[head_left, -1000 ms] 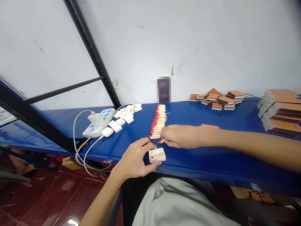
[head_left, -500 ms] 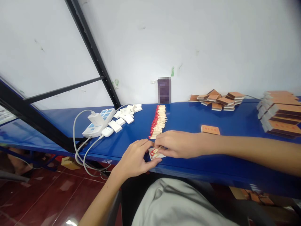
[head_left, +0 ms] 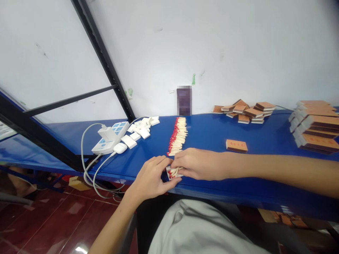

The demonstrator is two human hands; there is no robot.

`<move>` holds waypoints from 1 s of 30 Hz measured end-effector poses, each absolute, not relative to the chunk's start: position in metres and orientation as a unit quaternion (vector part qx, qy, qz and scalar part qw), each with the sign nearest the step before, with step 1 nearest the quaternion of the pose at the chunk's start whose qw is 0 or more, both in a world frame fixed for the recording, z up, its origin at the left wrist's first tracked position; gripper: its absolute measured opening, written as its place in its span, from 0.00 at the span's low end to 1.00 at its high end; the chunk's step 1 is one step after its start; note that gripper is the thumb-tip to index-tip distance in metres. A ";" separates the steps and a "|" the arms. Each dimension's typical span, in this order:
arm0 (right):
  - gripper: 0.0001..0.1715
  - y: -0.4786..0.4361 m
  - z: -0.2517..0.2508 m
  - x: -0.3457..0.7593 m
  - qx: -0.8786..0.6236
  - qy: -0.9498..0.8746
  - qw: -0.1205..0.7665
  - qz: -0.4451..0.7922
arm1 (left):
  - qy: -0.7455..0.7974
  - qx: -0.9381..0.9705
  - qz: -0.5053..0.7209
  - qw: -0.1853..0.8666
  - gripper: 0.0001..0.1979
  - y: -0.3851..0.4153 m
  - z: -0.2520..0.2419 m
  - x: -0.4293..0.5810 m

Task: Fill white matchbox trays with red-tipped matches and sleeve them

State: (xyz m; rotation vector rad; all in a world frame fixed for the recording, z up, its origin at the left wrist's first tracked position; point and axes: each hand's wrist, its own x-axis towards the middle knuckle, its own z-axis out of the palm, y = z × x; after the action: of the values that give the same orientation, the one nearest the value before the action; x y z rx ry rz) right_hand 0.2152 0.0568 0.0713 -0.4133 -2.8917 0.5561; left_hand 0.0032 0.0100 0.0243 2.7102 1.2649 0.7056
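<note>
R hand [head_left: 191, 165] is now over the white tray [head_left: 167, 170]; 1 s ago it's at the near end of the match row [head_left: 178, 137] w/ a small bunch pinched. That bunch now shows inside the tray as loose matches [head_left: 173, 173], red heads to the L, where 1 s ago only a couple of sticks lie. Forearm also shifts, so the orange matchbox [head_left: 236, 145], mostly covered then, is in plain view. L hand [head_left: 154, 179] & tray stay put, approx. same spot near the front edge of the blue table [head_left: 206, 132].

Grip: L hand is clamped on the tray, thumb on near side, fingers on far side. R fingers are bunched close over the sticks; can't tell if they're pinching or only pressing, b/c the knuckles hide the tips & most of the tray's R end.

Handling (my guess): tray v. light, prob. thin card, so walls may bow if squeezed; best held low by the two long sides, gently. Matches light too, stiff but easily snapped, apt to roll & splay; best taken mid-stick, several at once, heads kept level. Row sits just beyond R hand, heads L; looks abt. same as 1 s ago.
</note>
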 end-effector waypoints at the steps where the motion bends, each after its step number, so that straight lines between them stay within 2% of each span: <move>1: 0.09 0.057 0.073 0.216 -0.141 -0.968 0.084 0.187 | 0.412 0.881 0.229 0.035 0.14 0.010 0.024 0.003; 10: 0.11 0.057 0.076 0.217 -0.176 -0.963 0.077 0.191 | 0.409 0.883 0.228 0.036 0.13 0.010 0.024 0.003; 19: 0.09 0.057 0.068 0.212 -0.156 -0.961 0.109 0.201 | 0.414 0.882 0.221 0.037 0.13 0.010 0.026 0.005; 26: 0.15 0.057 0.067 0.217 -0.162 -0.976 0.107 0.101 | 0.405 0.878 0.251 0.040 0.13 0.009 0.025 0.004; 30: 0.14 0.051 0.068 0.218 -0.174 -0.978 0.097 0.060 | 0.405 0.874 0.267 0.029 0.12 0.008 0.025 0.003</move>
State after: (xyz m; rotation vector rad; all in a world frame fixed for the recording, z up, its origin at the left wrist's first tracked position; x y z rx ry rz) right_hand 0.2178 0.0512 0.0675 -0.5145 -2.8973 0.1766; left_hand 0.0033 0.0082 0.0248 2.6962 1.2502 0.8235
